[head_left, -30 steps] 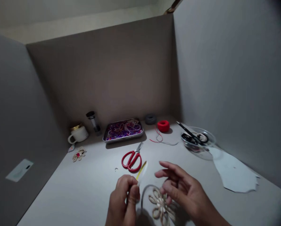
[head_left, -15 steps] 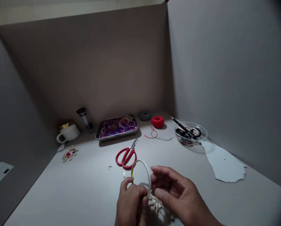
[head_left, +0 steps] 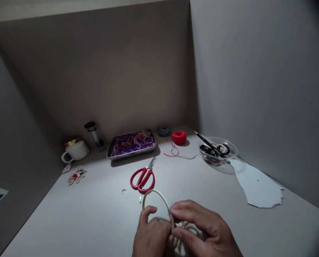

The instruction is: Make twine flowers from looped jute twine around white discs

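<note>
Both hands meet just below the red scissors: the left hand pinches the upright ring at its base, while the right hand closes over the woven flower touching it.

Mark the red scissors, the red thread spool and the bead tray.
red scissors [head_left: 142, 178], head view, on the red handles.
red thread spool [head_left: 179, 137], head view, on the wound thread.
bead tray [head_left: 132, 151], head view, on the near metal rim.

One head-worn camera looks forward and down, close over the table.
</note>
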`<state>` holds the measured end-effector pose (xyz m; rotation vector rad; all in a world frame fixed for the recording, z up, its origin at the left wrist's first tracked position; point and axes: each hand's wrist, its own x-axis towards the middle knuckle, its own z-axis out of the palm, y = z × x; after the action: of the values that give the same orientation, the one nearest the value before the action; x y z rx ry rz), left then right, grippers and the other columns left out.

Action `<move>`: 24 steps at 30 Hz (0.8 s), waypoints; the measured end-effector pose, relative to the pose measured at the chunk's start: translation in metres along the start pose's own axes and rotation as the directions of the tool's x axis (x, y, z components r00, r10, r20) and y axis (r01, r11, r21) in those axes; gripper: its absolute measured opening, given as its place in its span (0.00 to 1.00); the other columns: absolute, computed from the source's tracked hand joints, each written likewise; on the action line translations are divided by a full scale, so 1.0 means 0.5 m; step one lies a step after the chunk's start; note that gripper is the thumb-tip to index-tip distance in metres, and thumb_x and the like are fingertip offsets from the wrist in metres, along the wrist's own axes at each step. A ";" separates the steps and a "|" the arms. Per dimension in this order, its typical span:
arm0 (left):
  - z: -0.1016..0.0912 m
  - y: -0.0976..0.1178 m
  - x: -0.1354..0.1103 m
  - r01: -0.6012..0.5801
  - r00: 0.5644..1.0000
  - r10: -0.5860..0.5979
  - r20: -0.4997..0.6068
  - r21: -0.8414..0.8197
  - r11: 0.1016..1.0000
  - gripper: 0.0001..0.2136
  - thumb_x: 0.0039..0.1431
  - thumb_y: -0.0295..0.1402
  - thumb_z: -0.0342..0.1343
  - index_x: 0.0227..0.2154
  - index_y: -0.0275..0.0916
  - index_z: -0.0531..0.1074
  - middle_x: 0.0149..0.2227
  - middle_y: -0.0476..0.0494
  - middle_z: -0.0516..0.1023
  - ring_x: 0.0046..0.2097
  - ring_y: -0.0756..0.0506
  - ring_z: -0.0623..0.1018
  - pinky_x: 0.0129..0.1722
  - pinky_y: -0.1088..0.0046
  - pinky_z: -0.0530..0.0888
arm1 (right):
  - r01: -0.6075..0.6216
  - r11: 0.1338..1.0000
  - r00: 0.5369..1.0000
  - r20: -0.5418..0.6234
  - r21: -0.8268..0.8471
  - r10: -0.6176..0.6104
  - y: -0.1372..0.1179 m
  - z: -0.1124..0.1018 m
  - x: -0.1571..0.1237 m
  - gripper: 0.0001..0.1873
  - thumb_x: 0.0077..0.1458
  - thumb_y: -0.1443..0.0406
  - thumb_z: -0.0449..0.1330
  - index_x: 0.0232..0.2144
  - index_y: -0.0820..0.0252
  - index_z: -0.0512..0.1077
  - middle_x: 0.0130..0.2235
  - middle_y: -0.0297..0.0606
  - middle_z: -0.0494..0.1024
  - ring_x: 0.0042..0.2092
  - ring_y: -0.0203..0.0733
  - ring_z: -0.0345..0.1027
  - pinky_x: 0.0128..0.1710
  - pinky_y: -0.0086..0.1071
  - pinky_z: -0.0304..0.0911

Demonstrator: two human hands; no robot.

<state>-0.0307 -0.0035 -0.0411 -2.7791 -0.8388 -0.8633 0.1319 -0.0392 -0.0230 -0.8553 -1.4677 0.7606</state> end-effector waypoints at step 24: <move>0.018 0.029 -0.014 0.072 0.961 -0.165 -0.220 -0.379 0.922 0.09 0.53 0.21 0.41 0.34 0.40 0.62 0.23 0.50 0.68 0.23 0.49 0.67 0.39 0.64 0.63 | 0.089 0.985 0.993 0.089 -0.150 -0.076 -0.003 -0.022 0.010 0.06 0.50 0.75 0.58 0.28 0.61 0.71 0.30 0.38 0.74 0.32 0.37 0.71 0.32 0.29 0.66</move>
<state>-0.0232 -0.0169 -0.0518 -2.8508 -0.8878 -1.4986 0.1429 -0.0360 -0.0184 -0.8818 -1.6418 0.6336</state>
